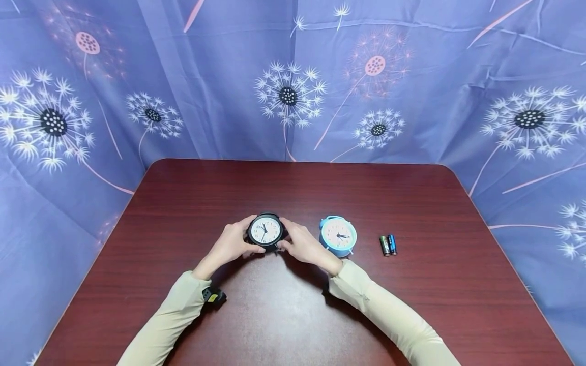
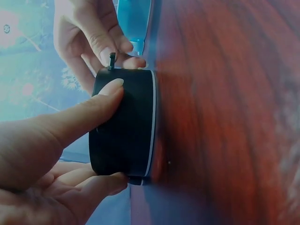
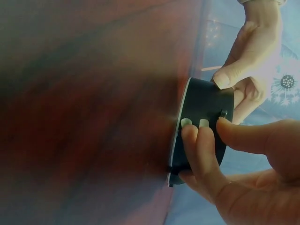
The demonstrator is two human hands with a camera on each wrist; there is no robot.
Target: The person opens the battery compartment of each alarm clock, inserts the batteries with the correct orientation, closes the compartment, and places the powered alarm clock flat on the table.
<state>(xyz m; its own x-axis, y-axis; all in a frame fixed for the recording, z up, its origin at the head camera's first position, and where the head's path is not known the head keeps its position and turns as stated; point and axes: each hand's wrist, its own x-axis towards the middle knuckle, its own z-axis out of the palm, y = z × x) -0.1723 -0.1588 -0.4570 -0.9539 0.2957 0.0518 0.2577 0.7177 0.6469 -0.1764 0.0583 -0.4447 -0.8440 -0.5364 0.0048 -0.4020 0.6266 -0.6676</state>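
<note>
**Both hands on the black clock, mid-bench**

You hold the black clock upright at the bench's middle, face toward you. Your left hand and right hand each have their grip clamped on its sides, fingers curling behind, likely to reach the back. The blue clock and two batteries sit toward the right edge, clear of your hands.
</note>
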